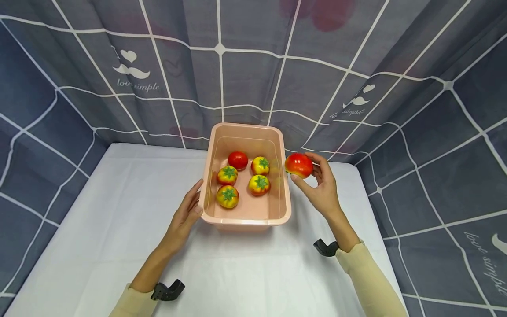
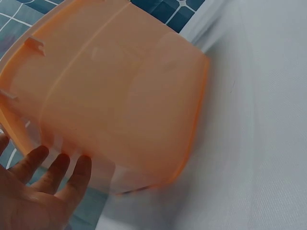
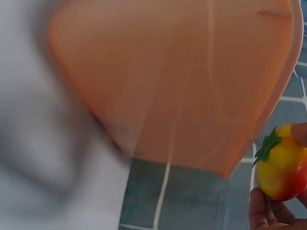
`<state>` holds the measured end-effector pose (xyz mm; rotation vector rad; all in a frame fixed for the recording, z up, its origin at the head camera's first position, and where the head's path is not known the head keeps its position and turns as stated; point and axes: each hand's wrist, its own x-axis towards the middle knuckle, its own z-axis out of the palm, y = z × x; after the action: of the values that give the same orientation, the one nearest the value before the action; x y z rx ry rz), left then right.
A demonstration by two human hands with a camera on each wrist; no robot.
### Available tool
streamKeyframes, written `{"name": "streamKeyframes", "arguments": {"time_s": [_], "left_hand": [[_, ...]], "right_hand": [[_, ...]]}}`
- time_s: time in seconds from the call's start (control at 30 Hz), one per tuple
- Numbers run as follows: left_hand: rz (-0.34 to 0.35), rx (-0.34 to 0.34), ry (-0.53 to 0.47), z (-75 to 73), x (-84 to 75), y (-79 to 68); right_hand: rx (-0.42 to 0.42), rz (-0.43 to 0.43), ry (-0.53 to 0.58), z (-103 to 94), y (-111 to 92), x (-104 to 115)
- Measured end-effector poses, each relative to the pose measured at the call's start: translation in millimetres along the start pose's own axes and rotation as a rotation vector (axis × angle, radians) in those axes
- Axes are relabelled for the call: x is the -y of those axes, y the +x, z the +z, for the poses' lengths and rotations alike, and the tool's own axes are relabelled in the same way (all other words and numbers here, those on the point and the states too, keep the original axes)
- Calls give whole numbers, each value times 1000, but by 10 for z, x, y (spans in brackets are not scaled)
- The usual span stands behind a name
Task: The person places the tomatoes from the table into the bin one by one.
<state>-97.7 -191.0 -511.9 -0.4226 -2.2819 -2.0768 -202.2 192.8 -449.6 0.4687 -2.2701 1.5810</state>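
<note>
A pink plastic bin point(image 1: 248, 216) stands on the white-covered table, with several red and yellow tomatoes point(image 1: 227, 196) inside. Most of these show green star-shaped leaf tops; one red tomato point(image 1: 237, 160) lies at the back with no leaf showing. My left hand point(image 1: 184, 220) rests against the bin's left side, its fingers point(image 2: 76, 177) lightly bent along the outer wall in the left wrist view. Just outside the right rim, my right hand point(image 1: 322, 189) holds another tomato point(image 1: 299, 165) between thumb and fingers. Its yellow side and green leaves face the right wrist camera.
A white cloth point(image 1: 150, 185) covers the table. Grey checked curtains point(image 1: 253, 79) hang close behind the bin and on both sides. Each wrist carries a black camera mount point(image 1: 168, 290).
</note>
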Motion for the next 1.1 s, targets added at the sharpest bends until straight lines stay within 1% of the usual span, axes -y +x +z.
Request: {"name": "streamKeyframes", "arguments": {"time_s": [0.13, 0.27, 0.53, 0.77, 0.87, 0.97, 1.1], "left_hand": [[1, -2, -1, 8, -12, 10], [6, 2, -2, 8, -20, 17], [19, 3, -7, 2, 24, 6], [24, 3, -11, -6, 34, -1], [18, 0, -6, -7, 22, 2], [12, 1, -5, -9, 18, 4], [15, 6, -15, -9, 26, 1]], "right_hand": [[50, -35, -41, 76, 85, 112], [119, -63, -113, 152, 178, 206], [308, -103, -219, 318, 370, 317], [484, -91, -341, 460, 514, 378], [555, -101, -384, 515, 568, 392], [595, -115, -411, 564, 605, 382], [611, -118, -419, 602, 626, 356]]}}
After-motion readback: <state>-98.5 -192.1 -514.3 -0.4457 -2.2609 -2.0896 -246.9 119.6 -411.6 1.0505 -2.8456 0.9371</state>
